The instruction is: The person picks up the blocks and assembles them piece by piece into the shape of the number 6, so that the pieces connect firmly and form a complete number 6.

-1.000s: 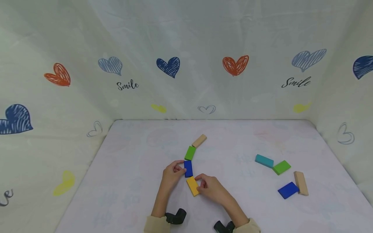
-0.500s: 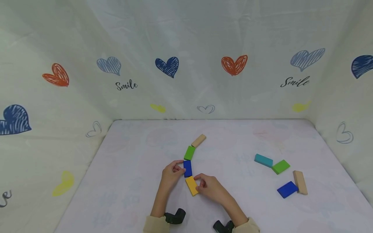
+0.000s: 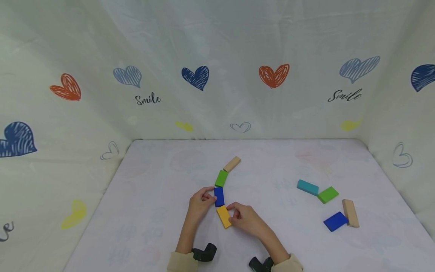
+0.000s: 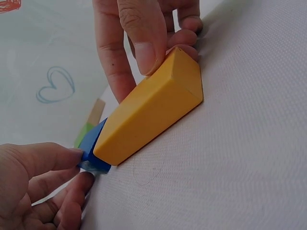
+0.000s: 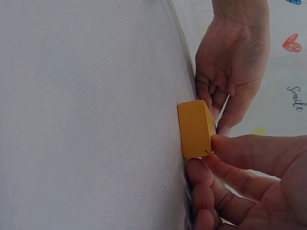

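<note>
A curved row of wooden blocks lies flat at the middle of the table: plain wood [image 3: 232,164], green [image 3: 221,178], blue [image 3: 219,197] and yellow [image 3: 224,217], end to end. My left hand [image 3: 200,204] holds the blue block from its left side with thumb and forefinger. On the right side of the yellow block, my right hand [image 3: 248,219] has its thumb and forefinger spread along the edge. Seen from the left wrist, the yellow block [image 4: 148,108] touches the blue one [image 4: 93,148]. In the right wrist view the thumb presses the yellow block's upper edge [image 5: 196,129], fingers beside it.
Off to the right lie a teal block [image 3: 307,187] touching a green block [image 3: 327,195], and a blue block [image 3: 335,221] against a plain wood block [image 3: 350,213]. A pale curtain [image 3: 238,105] printed with hearts surrounds the white table [image 3: 153,170].
</note>
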`<state>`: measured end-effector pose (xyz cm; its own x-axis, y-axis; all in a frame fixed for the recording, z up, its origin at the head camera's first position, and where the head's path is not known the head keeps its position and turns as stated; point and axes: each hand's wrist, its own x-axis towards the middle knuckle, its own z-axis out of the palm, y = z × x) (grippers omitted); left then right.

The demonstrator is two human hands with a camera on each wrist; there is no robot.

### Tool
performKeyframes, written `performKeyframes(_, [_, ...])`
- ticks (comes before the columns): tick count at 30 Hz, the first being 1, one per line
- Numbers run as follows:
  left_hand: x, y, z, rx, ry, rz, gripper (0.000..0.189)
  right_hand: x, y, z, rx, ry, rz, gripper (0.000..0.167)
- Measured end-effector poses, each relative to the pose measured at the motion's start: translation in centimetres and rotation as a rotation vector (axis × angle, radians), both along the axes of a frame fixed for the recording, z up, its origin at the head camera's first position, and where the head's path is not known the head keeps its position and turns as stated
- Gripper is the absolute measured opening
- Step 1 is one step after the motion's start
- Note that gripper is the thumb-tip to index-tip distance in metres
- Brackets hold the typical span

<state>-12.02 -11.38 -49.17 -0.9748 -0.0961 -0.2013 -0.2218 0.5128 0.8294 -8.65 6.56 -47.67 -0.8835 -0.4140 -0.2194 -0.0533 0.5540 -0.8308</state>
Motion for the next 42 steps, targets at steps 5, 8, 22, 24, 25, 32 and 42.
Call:
performKeyframes(5, [0.1, -0.1, 0.2, 0.001, -0.006, 0.014, 0.037, 0.0, 0.0, 0.0, -0.005, -0.003, 0.001, 0.028])
performKeyframes(8, [0.3, -0.2, 0.3, -0.004, -0.007, 0.026, 0.039, 0.0, 0.0, 0.0, -0.009, -0.003, 0.006, 0.029])
performKeyframes(22, [3.3, -0.2, 0.3, 0.043, -0.004, 0.037, 0.043, 0.4, 0.7, -0.4, -0.026, 0.072, -0.025, 0.031])
performKeyframes(24, [3.8, -0.1, 0.2, 0.052, 0.015, 0.038, 0.044, 0.4, 1.2, -0.6, -0.055, 0.102, -0.029, 0.031])
performKeyframes(25, [4.1, 0.0, 0.1, 0.047, 0.021, 0.039, 0.044, 0.5, 1.5, -0.7, -0.069, 0.116, -0.024, 0.030])
performKeyframes(32, [5.4, 1.0, -0.4, 0.006, 0.030, 0.071, 0.045, 1.6, 4.4, 0.1, -0.136, 0.154, -0.019, 0.032])
performKeyframes(42, [6.5, 2.0, -1.2, -0.033, 0.080, 0.085, 0.044, 4.1, 11.7, 2.5, 0.082, 0.248, -0.373, 0.031])
